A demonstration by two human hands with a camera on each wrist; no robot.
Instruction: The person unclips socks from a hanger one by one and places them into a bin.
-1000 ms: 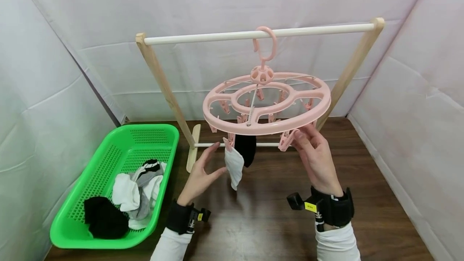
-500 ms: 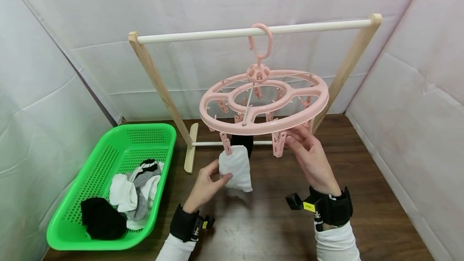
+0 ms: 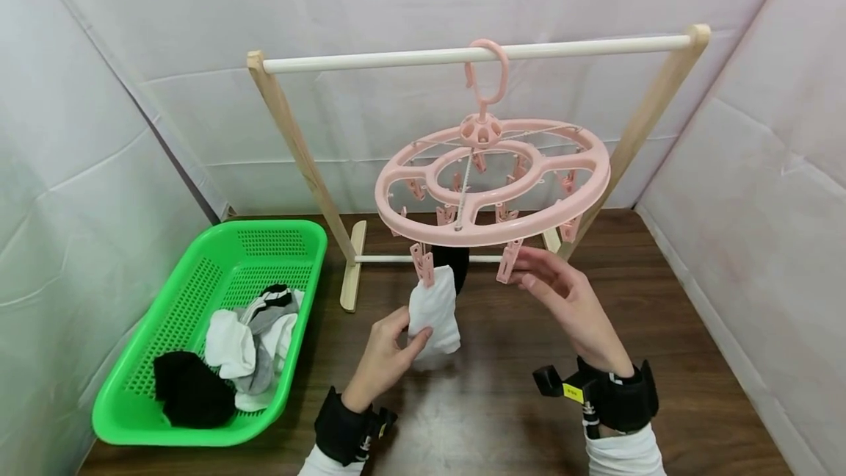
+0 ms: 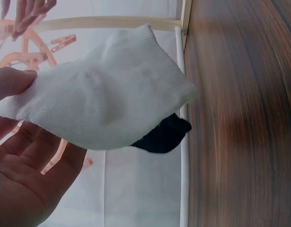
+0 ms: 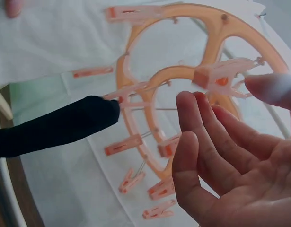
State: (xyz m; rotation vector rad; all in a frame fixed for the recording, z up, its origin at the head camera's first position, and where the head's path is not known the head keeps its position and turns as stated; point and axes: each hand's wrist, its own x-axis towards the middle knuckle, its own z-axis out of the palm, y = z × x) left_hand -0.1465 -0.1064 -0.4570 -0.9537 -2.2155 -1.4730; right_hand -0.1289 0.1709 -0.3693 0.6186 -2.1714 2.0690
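Note:
A pink round clip hanger hangs by its hook from the drying rack. One of its clothespins bites the top of a white sock. My left hand pinches the sock's left side, thumb in front and fingers behind; the left wrist view shows this grip on the white sock. My right hand is beside an unloaded clothespin, fingers loosely bent. In the right wrist view, thumb and fingers stand apart around that clothespin. Behind the white sock hangs a black sock.
A green basket at the left holds white and grey socks and a black bundle. The rack has a white top bar, wooden legs and a low crossbar. White fabric walls enclose the brown wooden tabletop.
My left hand has moved onto the white sock and taken hold of it; the sock has turned its broad side forward. My right fingers have let go of the clothespin and loosened beside it.

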